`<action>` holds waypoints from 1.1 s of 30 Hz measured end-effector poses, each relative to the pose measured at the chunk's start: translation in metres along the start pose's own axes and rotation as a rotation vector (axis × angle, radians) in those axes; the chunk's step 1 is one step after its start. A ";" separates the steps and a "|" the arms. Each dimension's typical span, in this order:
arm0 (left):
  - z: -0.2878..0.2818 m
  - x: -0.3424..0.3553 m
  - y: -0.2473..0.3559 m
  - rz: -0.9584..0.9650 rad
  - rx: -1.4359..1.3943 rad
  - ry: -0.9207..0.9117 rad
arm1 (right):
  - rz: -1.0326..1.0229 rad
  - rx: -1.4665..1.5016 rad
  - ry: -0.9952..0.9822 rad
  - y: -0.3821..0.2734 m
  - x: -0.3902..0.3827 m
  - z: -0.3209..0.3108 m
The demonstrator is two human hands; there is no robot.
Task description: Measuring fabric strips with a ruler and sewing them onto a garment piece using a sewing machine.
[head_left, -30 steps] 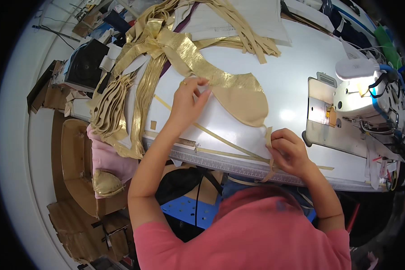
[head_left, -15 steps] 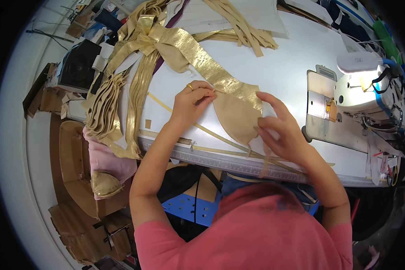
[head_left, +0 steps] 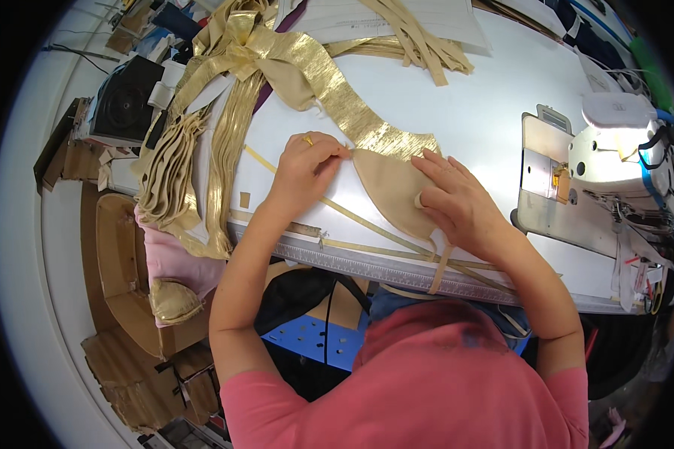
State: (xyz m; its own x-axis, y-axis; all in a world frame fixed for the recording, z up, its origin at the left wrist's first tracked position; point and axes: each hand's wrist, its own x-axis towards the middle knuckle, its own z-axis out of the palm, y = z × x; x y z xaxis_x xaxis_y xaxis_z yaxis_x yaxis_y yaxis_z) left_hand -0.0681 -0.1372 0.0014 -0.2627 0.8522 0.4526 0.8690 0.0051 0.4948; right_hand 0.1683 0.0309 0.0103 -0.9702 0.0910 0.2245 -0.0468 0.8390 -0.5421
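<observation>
A beige cup-shaped fabric piece [head_left: 389, 185] lies on the white table, its upper edge along a wide shiny gold fabric band [head_left: 378, 133]. My left hand [head_left: 305, 173], with a ring on one finger, pinches the left corner of the beige piece. On the right end, my right hand [head_left: 460, 200] rests with fingers stretched over the beige piece and the gold band's edge; its thumb is apart from the fingers. A thin beige strap [head_left: 440, 271] hangs from the piece's lower right toward the table's front edge. Another beige cup [head_left: 288, 84] lies farther up the band.
Pleated gold and beige strips [head_left: 228, 168] heap at the left. More beige strips [head_left: 419, 45] lie at the back on white paper. A lit sewing machine [head_left: 610, 165] stands at right. A long ruler [head_left: 367, 274] runs along the front edge. A cardboard box [head_left: 120, 277] stands lower left.
My right hand has come down from above the right end and now lies on the fabric. My left hand keeps its pinch, and the view has shifted slightly.
</observation>
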 end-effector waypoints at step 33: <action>0.022 -0.010 0.088 0.706 0.374 -0.331 | 0.199 0.398 -0.061 0.026 -0.007 -0.033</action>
State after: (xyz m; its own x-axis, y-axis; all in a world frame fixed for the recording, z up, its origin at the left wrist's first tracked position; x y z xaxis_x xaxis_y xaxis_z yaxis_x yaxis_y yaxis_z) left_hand 0.0201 -0.1342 0.0241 0.4760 0.8289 0.2937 0.8788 -0.4608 -0.1236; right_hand 0.1817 0.0697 0.0209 -0.9813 0.1877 0.0425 0.0661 0.5359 -0.8417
